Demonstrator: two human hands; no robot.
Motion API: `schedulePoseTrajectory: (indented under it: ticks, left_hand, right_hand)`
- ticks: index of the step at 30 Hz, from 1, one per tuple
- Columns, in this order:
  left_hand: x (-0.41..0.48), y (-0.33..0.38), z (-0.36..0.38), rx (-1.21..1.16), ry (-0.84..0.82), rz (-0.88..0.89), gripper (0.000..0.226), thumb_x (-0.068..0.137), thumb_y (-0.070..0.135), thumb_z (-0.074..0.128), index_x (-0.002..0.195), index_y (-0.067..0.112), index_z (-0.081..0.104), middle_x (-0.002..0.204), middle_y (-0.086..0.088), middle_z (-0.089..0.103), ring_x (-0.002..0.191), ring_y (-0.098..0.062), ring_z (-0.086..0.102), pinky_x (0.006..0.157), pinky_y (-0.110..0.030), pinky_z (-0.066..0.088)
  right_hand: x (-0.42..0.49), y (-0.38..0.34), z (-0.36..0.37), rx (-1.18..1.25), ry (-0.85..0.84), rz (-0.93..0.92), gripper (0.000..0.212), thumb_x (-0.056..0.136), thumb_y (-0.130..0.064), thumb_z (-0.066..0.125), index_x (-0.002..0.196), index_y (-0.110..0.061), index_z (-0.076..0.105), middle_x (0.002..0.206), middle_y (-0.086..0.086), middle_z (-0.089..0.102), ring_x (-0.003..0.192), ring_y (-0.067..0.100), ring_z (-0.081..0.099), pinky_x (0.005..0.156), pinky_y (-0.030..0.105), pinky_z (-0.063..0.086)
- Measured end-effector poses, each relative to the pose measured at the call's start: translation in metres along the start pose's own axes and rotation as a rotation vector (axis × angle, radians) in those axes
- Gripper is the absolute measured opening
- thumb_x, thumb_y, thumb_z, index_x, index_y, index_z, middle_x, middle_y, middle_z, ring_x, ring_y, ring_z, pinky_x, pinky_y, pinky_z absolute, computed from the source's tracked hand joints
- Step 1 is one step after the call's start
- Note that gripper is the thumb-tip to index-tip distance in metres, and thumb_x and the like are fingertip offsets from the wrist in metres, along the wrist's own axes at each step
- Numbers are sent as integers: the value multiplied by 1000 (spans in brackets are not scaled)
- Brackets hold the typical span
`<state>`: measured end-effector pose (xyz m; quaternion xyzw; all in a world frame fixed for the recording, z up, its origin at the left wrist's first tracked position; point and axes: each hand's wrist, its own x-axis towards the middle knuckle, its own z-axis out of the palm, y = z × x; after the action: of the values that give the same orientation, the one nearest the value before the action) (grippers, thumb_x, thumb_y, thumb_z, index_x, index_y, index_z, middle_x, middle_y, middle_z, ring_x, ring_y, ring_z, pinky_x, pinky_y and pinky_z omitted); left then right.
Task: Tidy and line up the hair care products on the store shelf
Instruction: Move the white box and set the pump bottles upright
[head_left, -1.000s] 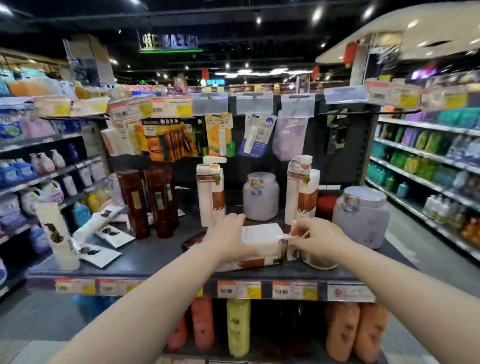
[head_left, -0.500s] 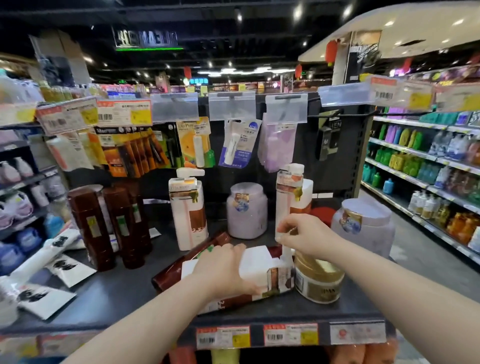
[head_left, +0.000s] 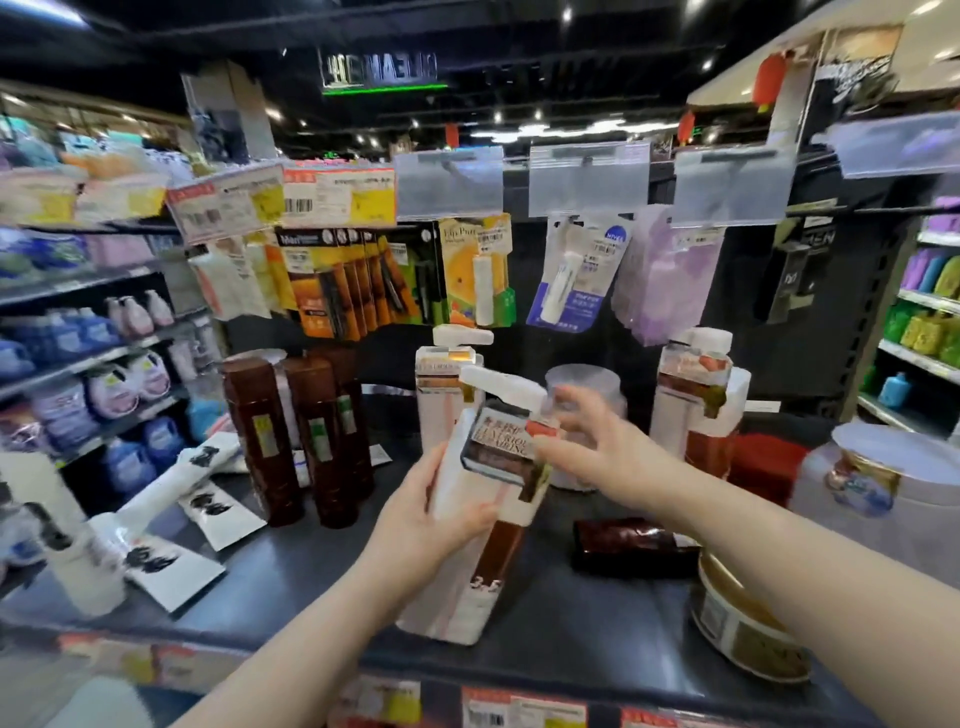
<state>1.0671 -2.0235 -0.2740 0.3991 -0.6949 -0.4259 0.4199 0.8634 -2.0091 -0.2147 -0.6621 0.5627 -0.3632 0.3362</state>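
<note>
White pump bottle (head_left: 470, 525) held tilted above the dark shelf (head_left: 311, 587).

The left hand (head_left: 423, 525) gripped its boxy body; the right hand (head_left: 597, 452), fingers spread, touched its neck label. Right of it sat a round gold-lidded jar (head_left: 748, 618); behind it, a matching upright pump bottle (head_left: 448, 384).

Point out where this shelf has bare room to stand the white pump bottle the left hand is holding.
Bare shelf lies at front centre, between the white tubes and the held pump bottle in the left hand. A narrower gap lies behind the fallen brown bottle. The back row and the right, around the gold-lidded jar, are crowded.
</note>
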Motion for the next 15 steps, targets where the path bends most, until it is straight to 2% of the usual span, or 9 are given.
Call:
schedulePoseTrajectory:
  ticks: [1,2,4,5,6,9,11,13,15]
  left_hand:
    - [-1,-4,-3,-58,-15,9,78,56,53,75,127,38,46,120,8,63,109,-12,61,87,-34,54]
    - [-2,-5,-5,-109,-36,18,75,58,49,75,126,37,47,119,8,64,109,-11,62,85,-31,54]
    - [-3,-7,-7,-174,-68,37,72,58,43,75,124,38,47,117,13,64,108,-7,62,81,-23,53]
    - [-5,-8,-8,-186,-89,37,72,58,42,75,124,39,46,117,14,64,109,-6,61,82,-23,53]
    - [-6,-9,-9,-187,-112,27,72,58,41,74,124,40,45,118,15,63,110,-6,60,84,-25,53]
    - [1,-9,-19,-148,-249,0,68,60,35,72,123,39,45,115,21,63,111,-1,58,86,-20,51]
    - [14,-7,-23,-98,-303,-29,55,73,38,66,125,35,47,117,25,62,114,2,55,90,-17,49]
    - [33,-6,-26,-72,-199,-137,39,92,36,48,128,23,50,129,11,57,120,-8,52,103,-26,41]
    - [45,-11,-31,134,-79,-114,34,96,34,42,125,22,55,127,5,55,117,-10,50,103,-26,36]
  right_hand:
    - [1,2,10,33,-27,-10,92,76,-40,70,147,-24,14,135,-3,49,115,9,51,83,9,47]
    - [1,4,21,70,-45,-19,108,68,-42,77,149,-23,8,135,-3,51,115,8,52,86,11,48]
    - [4,7,42,125,-42,-51,129,49,-53,85,149,-25,8,130,-5,58,120,11,54,100,35,47]
    - [5,10,50,156,-20,-72,128,45,-54,87,147,-28,13,127,-5,61,120,12,56,102,44,46]
    - [4,10,54,178,-1,-91,120,46,-51,88,144,-30,20,124,-5,62,118,12,57,100,46,47]
    - [-4,3,57,165,78,-127,82,58,-27,87,122,-43,39,115,-9,65,109,2,61,92,31,53]
    - [-6,3,56,134,137,-118,73,60,-18,86,113,-43,42,108,-12,67,104,-3,62,86,23,53]
    - [-4,5,53,110,198,-98,74,59,-18,87,112,-44,42,106,-12,68,102,-2,63,87,25,52]
    - [-2,7,50,97,232,-74,79,58,-22,87,117,-43,40,107,-12,67,103,0,63,90,29,52]
